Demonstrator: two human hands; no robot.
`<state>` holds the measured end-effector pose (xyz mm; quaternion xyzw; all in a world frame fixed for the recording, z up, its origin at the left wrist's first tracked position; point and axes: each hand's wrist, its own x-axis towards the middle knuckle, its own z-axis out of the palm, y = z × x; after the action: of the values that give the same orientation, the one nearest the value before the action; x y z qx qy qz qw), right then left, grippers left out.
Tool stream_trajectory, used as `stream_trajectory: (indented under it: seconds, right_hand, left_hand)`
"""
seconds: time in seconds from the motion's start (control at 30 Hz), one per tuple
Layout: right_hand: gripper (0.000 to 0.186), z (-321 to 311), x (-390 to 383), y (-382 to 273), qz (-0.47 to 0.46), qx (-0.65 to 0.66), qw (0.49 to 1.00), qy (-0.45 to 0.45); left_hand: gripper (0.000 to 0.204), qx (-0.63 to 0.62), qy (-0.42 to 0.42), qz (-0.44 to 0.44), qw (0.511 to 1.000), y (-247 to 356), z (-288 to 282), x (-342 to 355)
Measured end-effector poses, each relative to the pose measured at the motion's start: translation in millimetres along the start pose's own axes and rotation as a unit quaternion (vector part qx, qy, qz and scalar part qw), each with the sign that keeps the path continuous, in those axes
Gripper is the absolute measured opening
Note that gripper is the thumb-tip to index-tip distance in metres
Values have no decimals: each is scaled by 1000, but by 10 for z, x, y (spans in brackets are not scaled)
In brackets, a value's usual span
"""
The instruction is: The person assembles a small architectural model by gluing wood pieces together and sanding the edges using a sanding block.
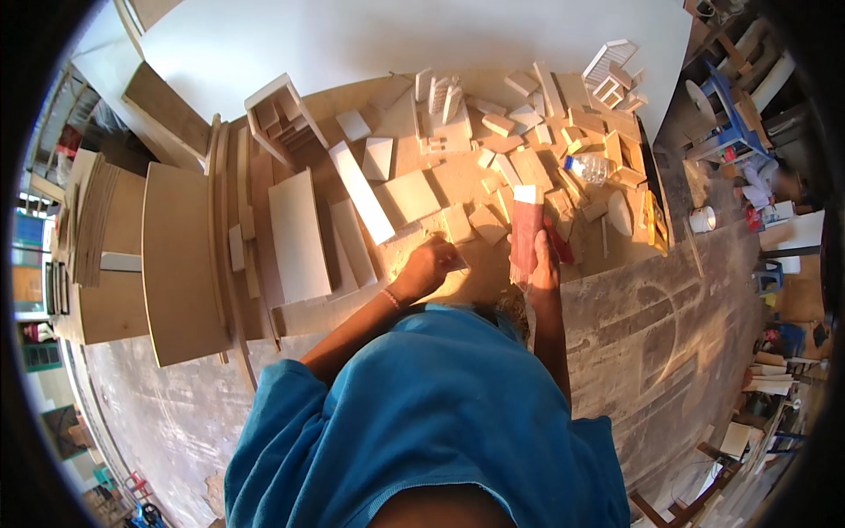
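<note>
My right hand [541, 264] grips an upright pale wooden block [528, 196] with a reddish sheet [526, 231], like sandpaper, over most of its face. Just behind that hand lies a red object [561, 246], partly hidden. My left hand [424, 268] is closed on a small thin piece [453, 261] at the near part of the plywood work surface [405, 238], left of the block and apart from it. Small wooden offcuts [487, 223] lie just beyond both hands.
Plywood boards [180, 264] are stacked at the left; a small shelf unit [286, 123] and white-faced boards [361, 189] lie nearer. A plastic bottle [590, 168], many offcuts and a yellow tool [653, 220] are at the right. A white panel [396, 35] bounds the back; a bucket [702, 220] is beyond.
</note>
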<state>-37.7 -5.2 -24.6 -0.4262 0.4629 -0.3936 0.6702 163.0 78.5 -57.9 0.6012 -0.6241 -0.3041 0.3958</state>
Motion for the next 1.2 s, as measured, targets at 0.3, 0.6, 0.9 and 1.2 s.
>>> stream_trajectory:
  seconds: [0.3,0.6,0.9,1.2]
  right_hand:
    - [40,702,-433,-629,-365,-470,798,-93]
    - [34,857,-328,-702,-247,-352,887,-169]
    - [38,902,-164,-781,-169,-264,932,-180]
    - [35,948,-42,-748,-126,-268,944,-143]
  left_hand:
    - [16,-55,53,-67,995,792,-613,190]
    - [13,-139,122,-89,979,647,-613,151]
    - [8,-109,91,-86,986,904,-432,110]
    - [12,-93,33,-60,993,834,-319,113]
